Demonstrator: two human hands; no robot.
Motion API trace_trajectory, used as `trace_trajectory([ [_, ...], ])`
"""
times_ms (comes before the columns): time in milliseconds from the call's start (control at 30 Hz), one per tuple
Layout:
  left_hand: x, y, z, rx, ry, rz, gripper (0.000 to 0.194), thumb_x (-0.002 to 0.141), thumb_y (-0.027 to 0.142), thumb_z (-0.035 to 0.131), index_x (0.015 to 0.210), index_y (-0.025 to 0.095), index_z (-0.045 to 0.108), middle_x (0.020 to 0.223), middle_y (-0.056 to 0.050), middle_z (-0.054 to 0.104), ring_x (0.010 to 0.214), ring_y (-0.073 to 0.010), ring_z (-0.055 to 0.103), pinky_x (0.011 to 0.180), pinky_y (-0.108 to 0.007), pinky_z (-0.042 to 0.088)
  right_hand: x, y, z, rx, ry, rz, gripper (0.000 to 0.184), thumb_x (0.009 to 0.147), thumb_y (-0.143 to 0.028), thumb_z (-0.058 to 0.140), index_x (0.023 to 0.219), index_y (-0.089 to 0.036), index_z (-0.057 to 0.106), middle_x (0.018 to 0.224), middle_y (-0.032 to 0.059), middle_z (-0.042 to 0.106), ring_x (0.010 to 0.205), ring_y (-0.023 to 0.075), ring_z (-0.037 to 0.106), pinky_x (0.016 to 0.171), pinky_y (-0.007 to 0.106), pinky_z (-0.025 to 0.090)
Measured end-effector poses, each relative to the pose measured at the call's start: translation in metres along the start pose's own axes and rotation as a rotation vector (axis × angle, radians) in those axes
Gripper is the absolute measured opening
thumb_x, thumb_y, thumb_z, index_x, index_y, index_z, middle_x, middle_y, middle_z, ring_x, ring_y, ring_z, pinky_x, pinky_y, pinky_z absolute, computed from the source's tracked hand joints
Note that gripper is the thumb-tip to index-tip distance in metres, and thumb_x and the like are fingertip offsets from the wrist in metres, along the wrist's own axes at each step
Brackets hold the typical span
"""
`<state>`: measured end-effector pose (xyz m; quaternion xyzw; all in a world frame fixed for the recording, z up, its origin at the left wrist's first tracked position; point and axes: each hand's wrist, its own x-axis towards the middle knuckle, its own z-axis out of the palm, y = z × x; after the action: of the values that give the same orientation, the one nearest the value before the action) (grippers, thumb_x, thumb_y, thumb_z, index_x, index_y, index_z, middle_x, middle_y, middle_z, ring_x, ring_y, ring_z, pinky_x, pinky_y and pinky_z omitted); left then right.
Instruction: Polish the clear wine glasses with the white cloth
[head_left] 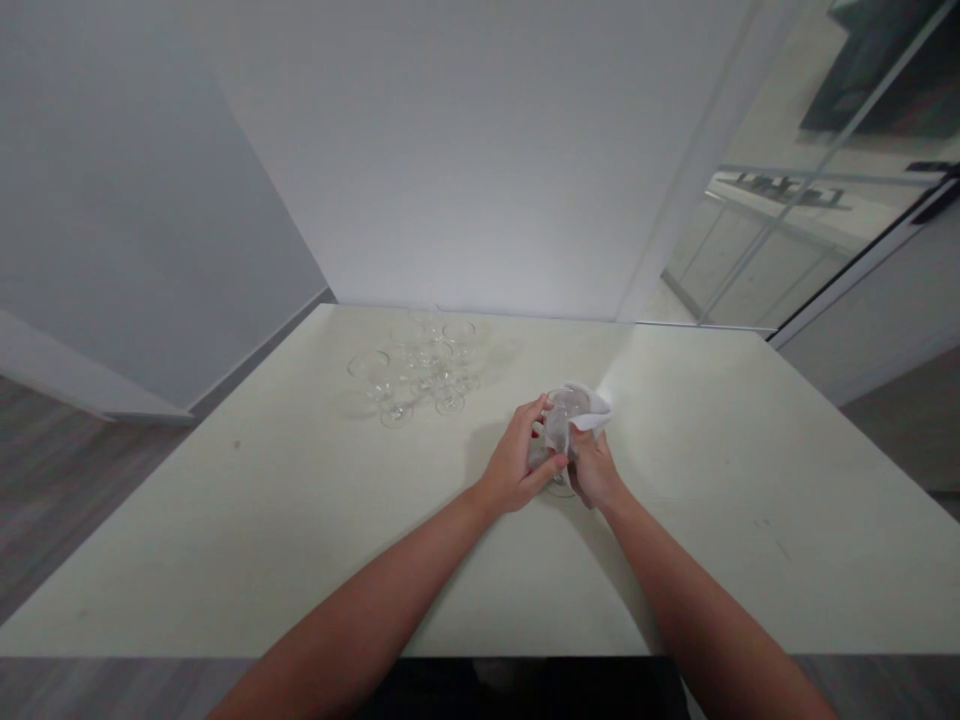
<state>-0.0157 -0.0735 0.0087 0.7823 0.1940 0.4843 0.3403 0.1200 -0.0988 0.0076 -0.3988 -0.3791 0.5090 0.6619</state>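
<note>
My left hand (517, 462) is wrapped round the bowl of a clear stemmed glass (558, 425) near the middle of the pale table (300, 540). My right hand (594, 470) grips a white cloth (592, 408) that is pressed over the glass's rim. The foot of the glass shows just below my fingers, close to the tabletop. Both hands touch the glass from opposite sides.
Several empty stemmed glasses (427, 368) stand in a cluster at the far left of the table, by the white wall. A glass partition (795, 220) rises at the right rear. Wooden floor lies to the left.
</note>
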Motion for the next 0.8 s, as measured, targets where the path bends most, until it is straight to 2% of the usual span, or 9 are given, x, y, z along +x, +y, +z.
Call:
trace_trajectory([
  [100,-0.001,-0.001,0.000,-0.009,-0.012,-0.004,0.076,0.089,0.042,0.059,0.150,0.022,0.018,0.139,-0.017,0.040,0.120,-0.0277,0.045,0.094,-0.041,0.043,-0.001,0.000,0.001,-0.015,0.011,0.004,0.051,0.075,-0.051,0.070,0.117,-0.025,0.056,0.102,0.0035,0.069,0.078,0.0160,0.064,0.068,0.029,0.053],
  [267,-0.001,-0.002,0.000,-0.004,-0.023,-0.009,0.082,0.088,0.047,0.060,0.151,0.021,0.016,0.142,-0.018,0.038,0.127,-0.0304,0.041,0.103,-0.047,0.038,-0.001,-0.008,0.002,-0.122,-0.015,-0.064,0.051,0.068,-0.039,0.077,0.113,-0.026,0.056,0.104,0.0025,0.069,0.085,0.0155,0.064,0.077,0.029,0.053],
  [400,0.002,0.001,0.000,0.048,-0.108,0.020,0.094,0.084,0.055,0.062,0.154,0.023,0.008,0.146,-0.017,0.036,0.133,-0.0331,0.037,0.111,-0.052,0.029,-0.001,-0.017,0.003,-0.178,-0.018,-0.111,0.055,0.062,-0.030,0.081,0.111,-0.024,0.055,0.097,0.0013,0.068,0.079,0.0155,0.063,0.074,0.029,0.054],
  [567,0.004,0.003,-0.001,0.123,-0.180,0.023,0.095,0.085,0.059,0.058,0.154,0.023,0.006,0.157,-0.016,0.019,0.143,-0.0343,0.021,0.117,-0.053,0.022,0.000,-0.022,0.004,-0.152,0.078,-0.127,0.056,0.063,-0.030,0.081,0.112,-0.023,0.055,0.098,0.0015,0.068,0.081,0.0160,0.064,0.074,0.028,0.053],
  [667,0.003,0.002,-0.001,0.137,-0.150,0.049,0.089,0.087,0.057,0.057,0.154,0.023,0.010,0.155,-0.015,0.024,0.141,-0.0330,0.025,0.117,-0.051,0.023,0.000,-0.023,0.007,-0.161,0.100,-0.133,0.056,0.062,-0.028,0.082,0.111,-0.023,0.055,0.099,0.0020,0.068,0.083,0.0163,0.065,0.077,0.030,0.053],
  [800,0.002,0.002,-0.002,0.097,-0.067,0.068,0.087,0.088,0.053,0.057,0.154,0.022,0.010,0.148,-0.017,0.036,0.134,-0.0326,0.037,0.111,-0.050,0.030,-0.001,-0.023,0.011,-0.198,0.036,-0.160,0.056,0.059,-0.023,0.083,0.108,-0.023,0.056,0.101,0.0028,0.068,0.085,0.0169,0.065,0.080,0.031,0.053],
])
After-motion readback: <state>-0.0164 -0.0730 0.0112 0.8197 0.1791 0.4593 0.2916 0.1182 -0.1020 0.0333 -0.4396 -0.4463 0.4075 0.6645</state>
